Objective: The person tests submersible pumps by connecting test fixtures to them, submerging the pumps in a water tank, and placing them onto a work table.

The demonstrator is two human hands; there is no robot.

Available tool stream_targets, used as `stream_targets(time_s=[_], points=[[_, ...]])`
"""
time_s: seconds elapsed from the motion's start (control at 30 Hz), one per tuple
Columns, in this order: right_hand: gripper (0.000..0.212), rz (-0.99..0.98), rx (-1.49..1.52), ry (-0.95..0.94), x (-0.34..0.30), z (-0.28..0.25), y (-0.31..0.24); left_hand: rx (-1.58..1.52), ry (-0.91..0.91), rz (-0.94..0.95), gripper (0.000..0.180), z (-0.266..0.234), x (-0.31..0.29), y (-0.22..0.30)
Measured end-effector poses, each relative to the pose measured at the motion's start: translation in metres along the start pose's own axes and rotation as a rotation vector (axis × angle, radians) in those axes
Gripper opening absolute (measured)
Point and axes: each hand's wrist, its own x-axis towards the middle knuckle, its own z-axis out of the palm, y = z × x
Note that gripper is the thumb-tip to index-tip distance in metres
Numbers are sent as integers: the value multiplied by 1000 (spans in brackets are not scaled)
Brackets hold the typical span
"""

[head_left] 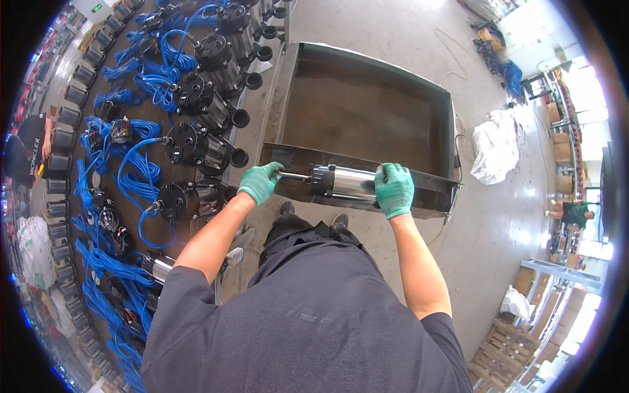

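Observation:
A silver cylindrical pump motor with a black end cap lies level across the near ledge of a dark metal tank. From its left end sticks out a thin metal shaft. My left hand, in a green glove, is closed round the outer end of this shaft. The green-gloved right hand grips the motor's right end, thumb and fingers wrapped over it. Its far end is hidden under that hand.
On my left, a bench holds a row of black and silver pumps with coiled blue cables. A white plastic sheet lies on the floor to the right. Wooden pallets stand at lower right. Another person is at far left.

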Motion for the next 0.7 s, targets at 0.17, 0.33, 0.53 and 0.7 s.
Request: stream_targets(time_s=[0.17,0.33,0.53,0.7], points=[[13,11,-36,-27,-1,0,0,-1271,-298,-280,29,-2,-10,-9],[16,28,-7,-13,-3,7,-2,-1115,-322,-270,43,-33,-17,7],[17,47,7,-19,-6,6,1,-78,-237,5,36,-24,3,-2],[17,21,-7,-15,-5,5,1,-655,-222,-263,33,-3,1,-21]])
